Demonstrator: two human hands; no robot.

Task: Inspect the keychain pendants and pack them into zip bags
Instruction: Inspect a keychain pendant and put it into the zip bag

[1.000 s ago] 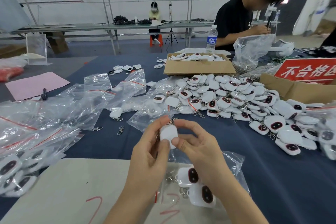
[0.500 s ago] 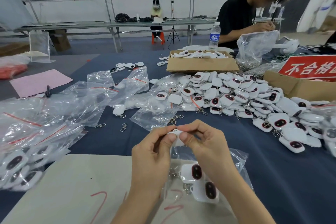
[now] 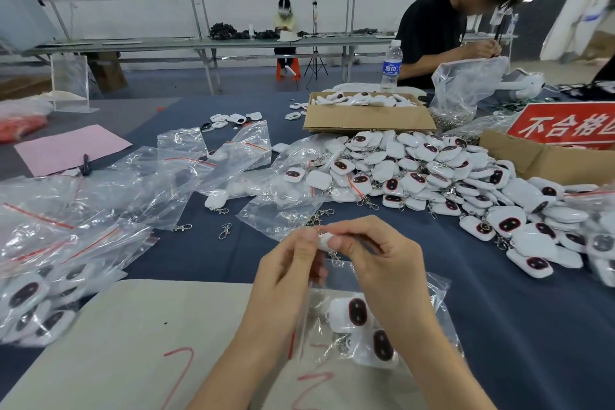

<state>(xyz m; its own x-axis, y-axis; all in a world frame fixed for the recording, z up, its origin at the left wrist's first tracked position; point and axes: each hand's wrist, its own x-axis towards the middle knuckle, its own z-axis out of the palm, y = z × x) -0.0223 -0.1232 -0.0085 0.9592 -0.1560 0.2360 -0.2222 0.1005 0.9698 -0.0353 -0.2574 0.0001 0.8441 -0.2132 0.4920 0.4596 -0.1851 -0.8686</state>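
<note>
Pinching what looks like a white pendant [image 3: 323, 240], left hand [image 3: 285, 273] and right hand [image 3: 382, 265] meet.

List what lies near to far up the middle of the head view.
Clear plastic zip bag holding two pendants → small white keychain pendant pinched by left hand and right hand → heap of loose white pendants → shallow brown cardboard box → clear water bottle with blue label.

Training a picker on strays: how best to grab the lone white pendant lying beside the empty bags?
Probably pinch the lone white pendant across its rounded body, from above on the near side: it lies flat on the blue cloth, empty bags crowd its far side, and its thin clasp trails toward the camera, harder to pinch.
</note>
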